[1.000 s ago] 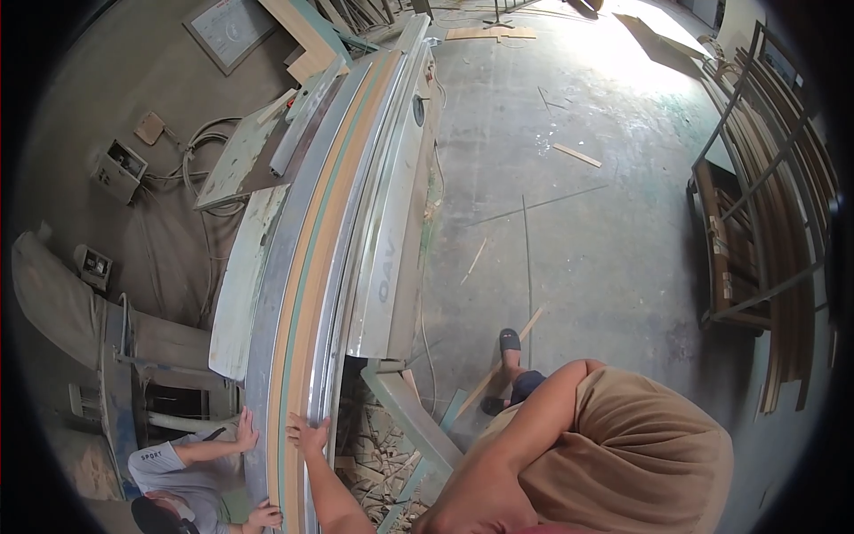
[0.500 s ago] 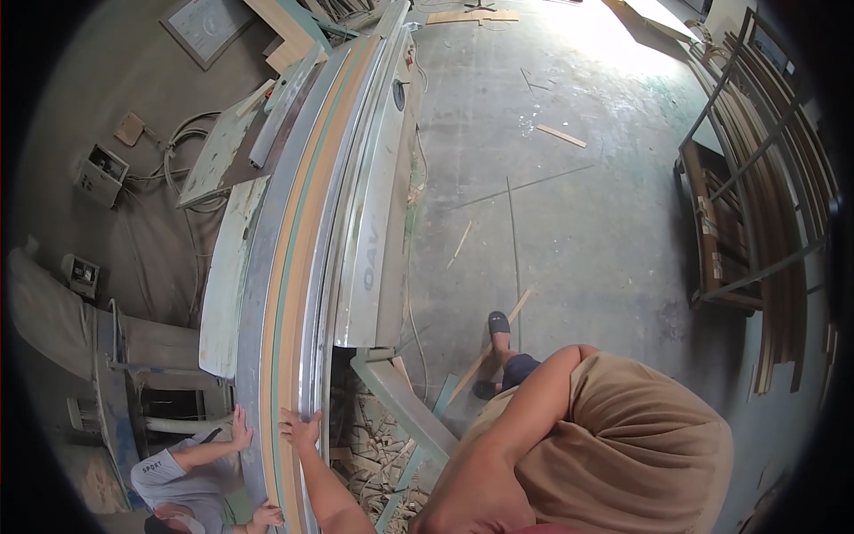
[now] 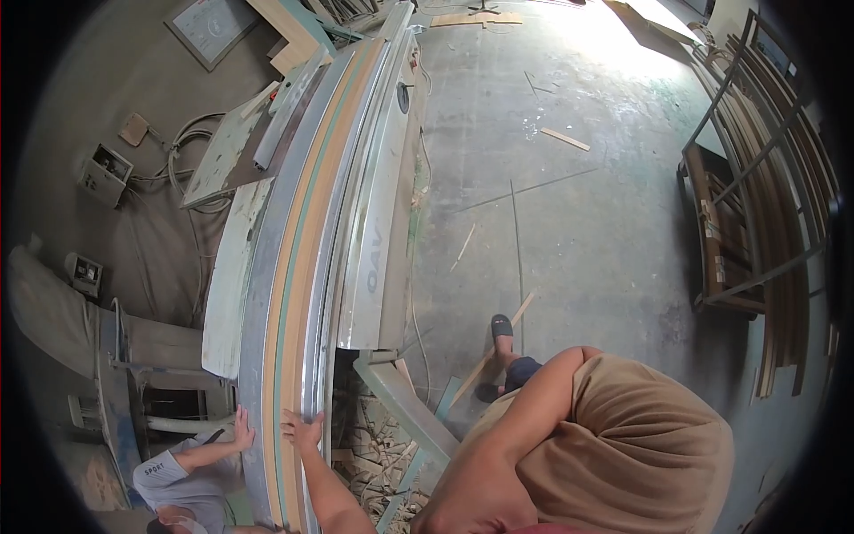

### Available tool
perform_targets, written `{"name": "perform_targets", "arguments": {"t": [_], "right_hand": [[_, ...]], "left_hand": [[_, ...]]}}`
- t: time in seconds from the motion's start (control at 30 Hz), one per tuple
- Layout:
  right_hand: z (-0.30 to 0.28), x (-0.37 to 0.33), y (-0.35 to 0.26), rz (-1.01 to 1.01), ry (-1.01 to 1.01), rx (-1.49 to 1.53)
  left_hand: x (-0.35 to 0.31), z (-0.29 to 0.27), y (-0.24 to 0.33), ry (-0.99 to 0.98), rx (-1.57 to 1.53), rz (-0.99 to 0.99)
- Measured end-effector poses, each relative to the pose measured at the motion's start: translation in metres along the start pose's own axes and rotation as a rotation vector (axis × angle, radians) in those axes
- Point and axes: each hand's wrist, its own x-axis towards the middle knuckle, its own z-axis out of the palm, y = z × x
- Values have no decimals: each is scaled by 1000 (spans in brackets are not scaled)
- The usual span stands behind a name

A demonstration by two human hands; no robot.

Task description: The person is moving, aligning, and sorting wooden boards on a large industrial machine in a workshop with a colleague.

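Note:
My left hand (image 3: pixel 303 431) lies on the tan wooden strip (image 3: pixel 307 254), its fingers apart and pressed against the surface near the metal rail (image 3: pixel 324 307). Beside that strip run a thin green strip (image 3: pixel 302 205) and another tan strip (image 3: pixel 283 285), all lengthwise on the long grey machine table (image 3: pixel 260 294). My right arm (image 3: pixel 525 405) is bent beside my body; its hand is hidden. Across the table, a co-worker's hand (image 3: pixel 243 431) rests at the table's edge.
A pale machine body (image 3: pixel 366 240) flanks the table, with a slanted metal arm (image 3: pixel 405 405) below it. Wood offcuts (image 3: pixel 378 445) heap underneath. Loose slats (image 3: pixel 565 139) lie on the concrete floor. A rack (image 3: pixel 721 222) of long boards stands at the right.
The co-worker's lower hand has slipped mostly out of view at the bottom edge. The view has shifted slightly. My left hand stays on the strip.

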Motion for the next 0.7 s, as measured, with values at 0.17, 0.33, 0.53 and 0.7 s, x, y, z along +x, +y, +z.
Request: {"name": "perform_targets", "arguments": {"t": [0.17, 0.33, 0.53, 0.7], "right_hand": [[10, 0, 7, -1, -6, 9], [2, -4, -9, 0, -19, 23], [-2, -2, -12, -2, -26, 32], [2, -2, -5, -7, -29, 42]], "left_hand": [[-1, -1, 1, 2, -6, 2], [0, 1, -1, 1, -8, 1], [3, 1, -2, 3, 3, 1], [5, 3, -4, 5, 3, 2]]}}
